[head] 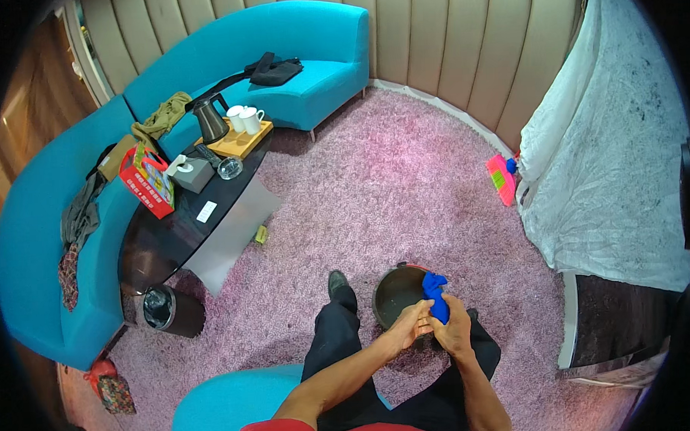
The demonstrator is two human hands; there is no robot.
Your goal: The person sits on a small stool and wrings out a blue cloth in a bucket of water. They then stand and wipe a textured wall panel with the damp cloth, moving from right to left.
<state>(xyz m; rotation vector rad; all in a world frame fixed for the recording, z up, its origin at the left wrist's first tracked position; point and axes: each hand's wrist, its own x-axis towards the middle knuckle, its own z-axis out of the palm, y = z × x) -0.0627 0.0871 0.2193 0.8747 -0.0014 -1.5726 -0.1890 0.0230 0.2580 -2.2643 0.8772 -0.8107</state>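
My left hand (pixel 407 325) and my right hand (pixel 454 328) are both closed around a bunched, bright blue cloth (pixel 435 298). The cloth's loose end sticks up past my fingers. It is held over the right side of a round bucket (pixel 382 288) standing on the carpet between my feet. Inside, the bucket looks dark and greyish, and what it contains is hard to make out. My forearms and hands hide its near side.
To the left, a dark oval table (pixel 169 244) bears an electric kettle (pixel 210 120), white mugs (pixel 251 121), a tissue box (pixel 192 174) and a glass ashtray (pixel 230 168). A turquoise sofa (pixel 32 226) curves behind it. A trash bin (pixel 180 312) stands nearby. A pink brush head (pixel 500 179) lies beside a white sheet (pixel 607 206).
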